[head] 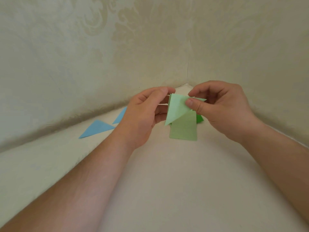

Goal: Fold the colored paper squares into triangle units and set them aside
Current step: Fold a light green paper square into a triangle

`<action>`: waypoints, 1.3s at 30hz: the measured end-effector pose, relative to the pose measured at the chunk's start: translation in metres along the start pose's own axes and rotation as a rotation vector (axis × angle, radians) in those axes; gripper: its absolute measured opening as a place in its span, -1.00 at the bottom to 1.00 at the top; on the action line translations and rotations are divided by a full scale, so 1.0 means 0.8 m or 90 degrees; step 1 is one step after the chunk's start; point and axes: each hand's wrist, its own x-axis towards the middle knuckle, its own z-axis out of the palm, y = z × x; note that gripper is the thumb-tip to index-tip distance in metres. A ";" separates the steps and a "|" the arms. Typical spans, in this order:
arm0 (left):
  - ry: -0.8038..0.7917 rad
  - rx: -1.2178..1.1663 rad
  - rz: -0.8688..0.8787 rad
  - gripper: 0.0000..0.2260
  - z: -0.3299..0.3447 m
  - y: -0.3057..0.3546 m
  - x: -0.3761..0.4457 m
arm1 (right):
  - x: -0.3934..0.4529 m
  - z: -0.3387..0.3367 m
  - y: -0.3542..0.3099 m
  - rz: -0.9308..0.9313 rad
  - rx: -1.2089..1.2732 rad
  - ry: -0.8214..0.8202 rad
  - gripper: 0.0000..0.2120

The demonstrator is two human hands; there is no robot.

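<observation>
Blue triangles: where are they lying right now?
In the head view, the two blue triangles lie on the cream surface left of centre, near the wall; the farther one is partly hidden behind the left hand.

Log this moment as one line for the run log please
step: folding | left hand: holds light green paper | right hand: pinches same paper | set aside: two blue triangles | beneath: light green squares

We see a pale cream surface (pixel 167 181) spreading below and narrowing toward a corner seam (pixel 188 67). On either side of that seam stand walls in cream damask wallpaper (pixel 100 30), their faint floral scrolls clearest up and left of it. The surface meets both walls just beneath the seam.
</observation>
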 end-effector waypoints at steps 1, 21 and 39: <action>0.001 0.011 0.013 -0.85 0.000 -0.002 0.000 | 0.000 0.000 0.000 0.000 0.003 0.003 -0.76; 0.041 0.040 0.044 -0.87 -0.006 -0.007 0.006 | 0.003 -0.005 -0.007 0.052 0.022 0.021 -0.84; 0.035 -0.021 -0.034 -0.90 0.003 -0.011 0.004 | -0.005 0.007 -0.006 0.222 0.148 -0.121 -0.81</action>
